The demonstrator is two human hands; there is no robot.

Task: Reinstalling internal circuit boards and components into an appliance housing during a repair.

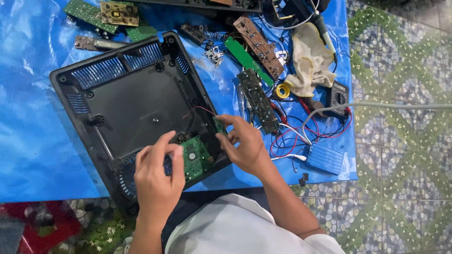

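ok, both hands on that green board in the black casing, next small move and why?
Probably ease the green circuit board down flat into the black casing corner: the left hand covers its near edge, the right hand pinches a small green board by the red wire.

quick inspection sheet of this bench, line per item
surface: blue plastic sheet on a tiled floor.
job's things: black casing lying open; green circuit board in its near corner.
clutter: spare boards, cloth, solder reel, multimeter.
grip: left hand on the board; right hand pinching a small green board.
cables: red, black and white wires tangled by a blue box.
surroundings: nothing seen beyond floor.
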